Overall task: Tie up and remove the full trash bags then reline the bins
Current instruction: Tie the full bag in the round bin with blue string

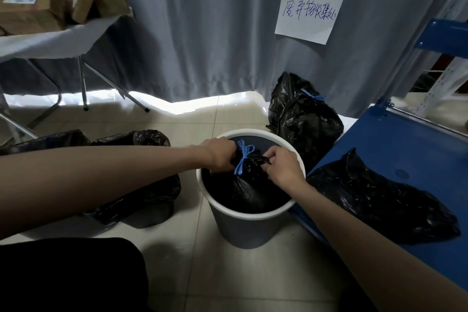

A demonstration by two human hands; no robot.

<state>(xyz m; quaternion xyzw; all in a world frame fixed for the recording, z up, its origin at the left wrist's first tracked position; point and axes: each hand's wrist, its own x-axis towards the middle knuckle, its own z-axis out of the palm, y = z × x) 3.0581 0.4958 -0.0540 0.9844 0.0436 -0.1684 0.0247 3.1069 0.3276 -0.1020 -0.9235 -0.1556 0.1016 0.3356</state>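
Observation:
A round grey bin with a white rim (pixel 243 230) stands on the tiled floor in front of me. Inside it sits a black trash bag (pixel 249 190), its neck gathered and tied with a blue drawstring (pixel 242 158). My left hand (pixel 221 154) grips the gathered neck from the left. My right hand (pixel 282 166) pinches the bag plastic on the right side of the knot. Another tied black bag (pixel 301 114) with a blue string sits behind the bin by the curtain.
A bin lined with a black bag (pixel 141 185) stands left of my arm. A loose black bag (pixel 385 197) lies on a blue platform (pixel 395 139) at right. A folding table with cardboard boxes (pixel 33 5) is at back left. A grey curtain (pixel 215 33) carries a paper sign (pixel 309 16).

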